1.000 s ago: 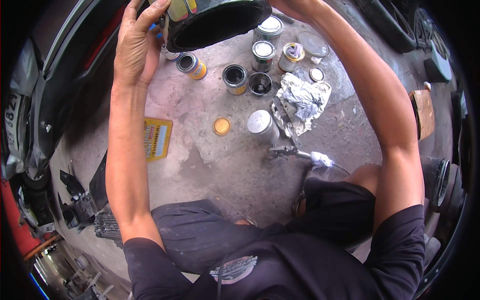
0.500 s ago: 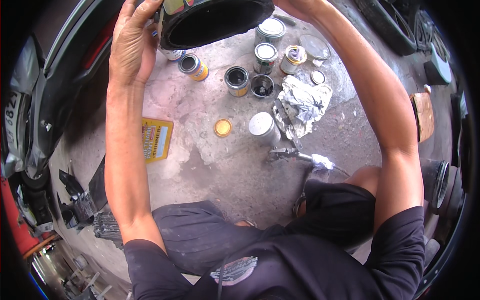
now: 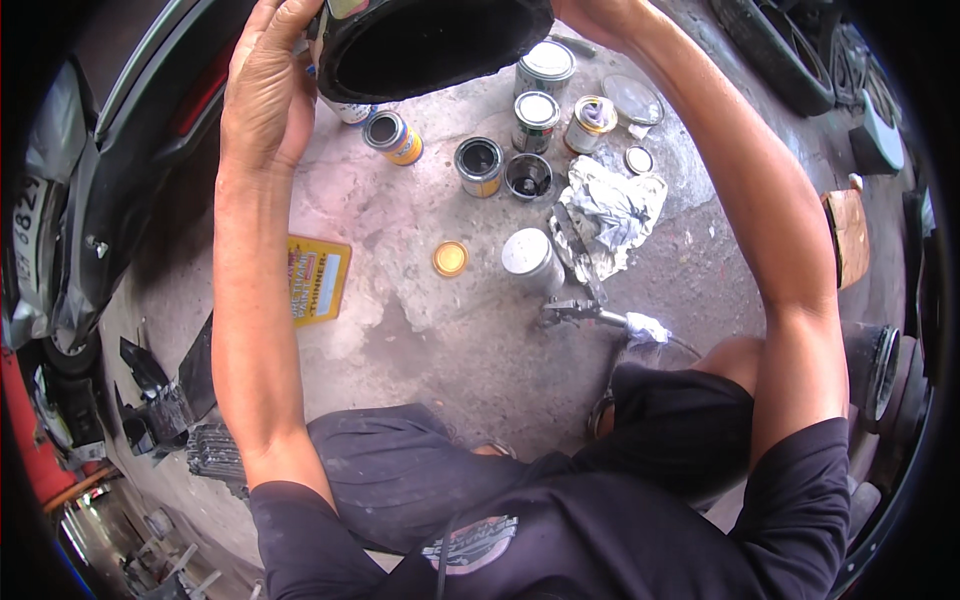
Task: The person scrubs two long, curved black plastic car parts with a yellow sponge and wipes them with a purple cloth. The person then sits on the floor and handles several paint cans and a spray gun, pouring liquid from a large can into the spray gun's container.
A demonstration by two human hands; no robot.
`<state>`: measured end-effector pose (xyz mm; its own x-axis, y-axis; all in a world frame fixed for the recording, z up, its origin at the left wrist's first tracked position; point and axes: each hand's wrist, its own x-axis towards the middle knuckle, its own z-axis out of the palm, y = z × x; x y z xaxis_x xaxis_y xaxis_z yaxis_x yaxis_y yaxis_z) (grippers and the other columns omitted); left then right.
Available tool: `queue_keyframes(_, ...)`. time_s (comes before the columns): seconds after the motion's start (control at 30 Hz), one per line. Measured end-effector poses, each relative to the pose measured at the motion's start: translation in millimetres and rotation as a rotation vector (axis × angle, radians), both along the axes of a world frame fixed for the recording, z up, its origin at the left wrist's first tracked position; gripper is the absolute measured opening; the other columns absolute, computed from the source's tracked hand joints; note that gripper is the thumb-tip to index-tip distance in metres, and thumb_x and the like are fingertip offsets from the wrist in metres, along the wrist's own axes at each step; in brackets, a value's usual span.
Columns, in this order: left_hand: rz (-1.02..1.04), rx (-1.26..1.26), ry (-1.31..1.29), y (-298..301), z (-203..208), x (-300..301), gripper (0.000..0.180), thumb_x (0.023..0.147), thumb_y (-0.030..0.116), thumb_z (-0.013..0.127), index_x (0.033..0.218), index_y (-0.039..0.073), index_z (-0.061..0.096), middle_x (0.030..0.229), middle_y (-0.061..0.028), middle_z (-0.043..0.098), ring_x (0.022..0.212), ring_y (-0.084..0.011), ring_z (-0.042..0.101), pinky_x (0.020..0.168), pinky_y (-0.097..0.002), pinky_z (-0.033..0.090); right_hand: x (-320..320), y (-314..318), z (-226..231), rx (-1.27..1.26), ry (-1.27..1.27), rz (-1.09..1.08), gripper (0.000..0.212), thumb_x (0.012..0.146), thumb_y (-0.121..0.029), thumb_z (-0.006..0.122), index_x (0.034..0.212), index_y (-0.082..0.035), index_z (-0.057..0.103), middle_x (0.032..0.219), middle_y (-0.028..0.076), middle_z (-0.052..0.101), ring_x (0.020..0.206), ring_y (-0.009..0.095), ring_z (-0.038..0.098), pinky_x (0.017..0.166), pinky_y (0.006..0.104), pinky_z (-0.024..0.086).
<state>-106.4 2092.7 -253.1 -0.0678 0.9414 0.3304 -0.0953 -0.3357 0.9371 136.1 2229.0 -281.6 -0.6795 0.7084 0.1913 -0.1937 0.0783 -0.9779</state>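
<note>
At the upper edge I hold up a large can point(image 3: 430, 55), tilted so that its dark, rough-rimmed round end points toward me. My left hand point(image 3: 268, 90) is closed on its left side, fingers reaching up past the frame edge. On the other side, my right hand point(image 3: 605, 20) lies against the can; its fingers are mostly cut off or hidden. Below the can stand an orange-labelled tin point(image 3: 393, 138), an open tin of dark paint point(image 3: 478, 166) and a cup with black residue point(image 3: 528, 177).
A white-topped canister point(image 3: 533, 260) stands beside a spray gun point(image 3: 575, 312) with a hose. Further off lie a crumpled rag point(image 3: 615, 210), closed tins point(image 3: 545, 65) and a gold lid point(image 3: 450, 259). A yellow thinner can point(image 3: 322, 280) is partly behind my left forearm; a car bumper point(image 3: 130, 150) stands left.
The can stays between my hands, its dark end shifted very slightly. The floor and the things on it appear slightly lower and to the right in the view.
</note>
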Motion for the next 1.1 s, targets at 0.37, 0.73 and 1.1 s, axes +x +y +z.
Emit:
queue_keyframes(0.37, 0.015, -0.009, -0.013, -7.1, 5.3, 12.7, 0.112, 0.082, 0.036, 0.085, 0.163, -0.003, 0.018, 0.161, -0.0246, 0.034, 0.15, -0.0329, 0.033, 0.124, -0.0453, 0.027, 10.0, 12.4, -10.9, 0.007, 0.056, 0.056, 0.053, 0.107, -0.046, 0.05, 0.147, -0.012, 0.054, 0.14, 0.017, 0.064, 0.125, 0.028, 0.059, 0.109, 0.0498, 0.041)
queue_keyframes(0.73, -0.018, -0.117, -0.063, -0.7, -21.7, -4.2, 0.12, 0.078, 0.031, 0.086, 0.166, 0.003, 0.01, 0.163, -0.0253, 0.031, 0.151, -0.035, 0.031, 0.124, -0.0472, 0.022, 6.0, 6.8, -30.1, -0.092, -0.008, 0.057, 0.059, 0.104, -0.05, 0.049, 0.145, -0.008, 0.056, 0.14, 0.016, 0.064, 0.129, 0.029, 0.056, 0.113, 0.0494, 0.035)
queue_keyframes(1.1, -0.038, -0.12, -0.071, 0.4, -27.0, -7.0, 0.122, 0.078, 0.028, 0.087, 0.166, 0.002, 0.008, 0.161, -0.0268, 0.033, 0.149, -0.0352, 0.034, 0.124, -0.047, 0.024, 6.2, 14.0, -41.5, -0.088, 0.017, 0.09, 0.056, 0.103, -0.048, 0.051, 0.141, -0.008, 0.058, 0.137, 0.017, 0.065, 0.126, 0.028, 0.057, 0.111, 0.0494, 0.036)
